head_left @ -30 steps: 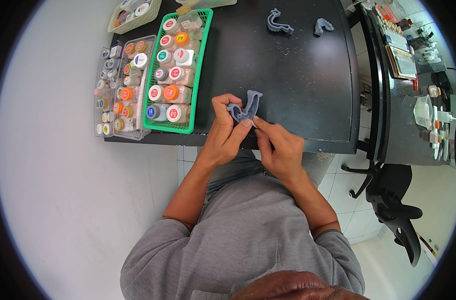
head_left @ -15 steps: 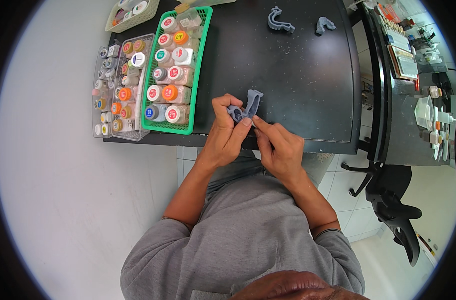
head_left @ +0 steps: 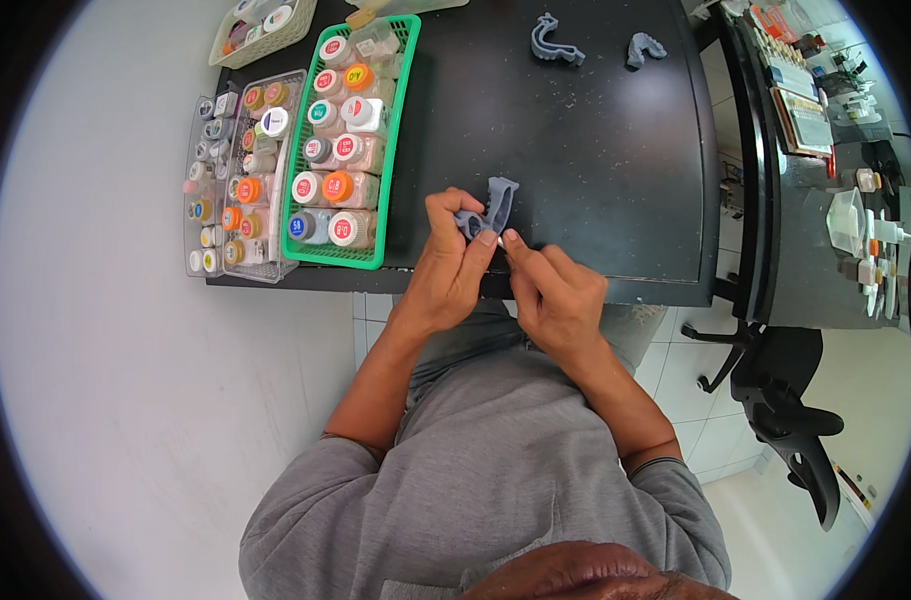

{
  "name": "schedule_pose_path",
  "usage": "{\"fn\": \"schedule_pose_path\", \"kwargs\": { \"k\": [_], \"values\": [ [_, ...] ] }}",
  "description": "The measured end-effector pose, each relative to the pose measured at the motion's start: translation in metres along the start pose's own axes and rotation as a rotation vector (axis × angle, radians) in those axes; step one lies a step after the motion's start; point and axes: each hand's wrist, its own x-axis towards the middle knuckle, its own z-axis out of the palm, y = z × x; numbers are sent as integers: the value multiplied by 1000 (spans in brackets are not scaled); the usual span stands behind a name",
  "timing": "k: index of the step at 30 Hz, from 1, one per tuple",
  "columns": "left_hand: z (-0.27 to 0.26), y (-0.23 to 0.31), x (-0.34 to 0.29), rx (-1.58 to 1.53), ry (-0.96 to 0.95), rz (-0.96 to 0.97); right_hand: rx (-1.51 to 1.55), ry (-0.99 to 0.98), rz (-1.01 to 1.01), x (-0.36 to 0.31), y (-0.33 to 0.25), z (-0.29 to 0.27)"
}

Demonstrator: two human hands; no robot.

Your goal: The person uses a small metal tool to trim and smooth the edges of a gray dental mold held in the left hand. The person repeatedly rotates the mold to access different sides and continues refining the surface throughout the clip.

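Little moved since earlier frame: grey curved part [head_left: 495,205] stays pinched in left hand [head_left: 453,262], right of green basket [head_left: 395,150]. Right hand [head_left: 555,295] fingertips press its edge; steady grip, light pressure advisable.

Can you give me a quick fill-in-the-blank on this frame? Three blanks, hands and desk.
1. Both hands hold one small ____-coloured curved part over the desk's near edge.
2. The basket of capped bottles left of the left hand is ____ in colour.
3. Far across the black desk lie ____ more grey parts, beyond the right hand.

Missing words: grey; green; two
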Motion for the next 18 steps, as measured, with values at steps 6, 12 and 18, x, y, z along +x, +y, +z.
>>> {"fn": "schedule_pose_path", "kwargs": {
  "k": [6,12,18],
  "values": [
    [0,-8,-1,-43,4,47,121,3,66,4,-1,1],
    [-2,-7,-3,-48,-4,26,177,18,59,4,1,2],
    [-1,-6,-3,-80,7,19,122,2,34,1,3,3]
  ]
}}
